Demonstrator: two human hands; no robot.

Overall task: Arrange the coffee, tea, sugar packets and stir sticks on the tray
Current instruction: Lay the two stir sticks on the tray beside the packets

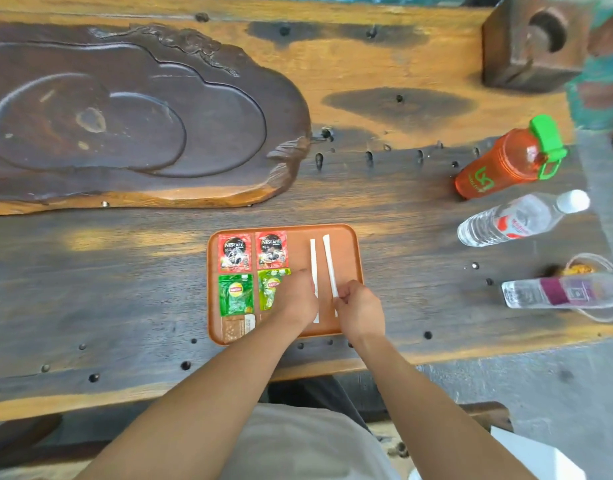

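Note:
An orange tray (350,251) lies on the wooden table. Two red coffee packets (234,252) (272,249) sit side by side at its far left. Below them lie two green tea packets (236,294) (268,289), the right one partly under my left hand. A brown sugar packet (237,327) lies at the near left corner. Two white wrapped stir sticks (313,261) (329,261) lie parallel on the right half. My left hand (298,297) pinches the near part of the left stick. My right hand (358,306) pinches the near end of the right stick.
A large dark carved wooden slab (142,116) fills the far left. At the right lie an orange bottle with a green lid (506,161), two clear water bottles (519,220) (561,291) and a plastic cup (589,266). A wooden block (533,43) stands at the far right.

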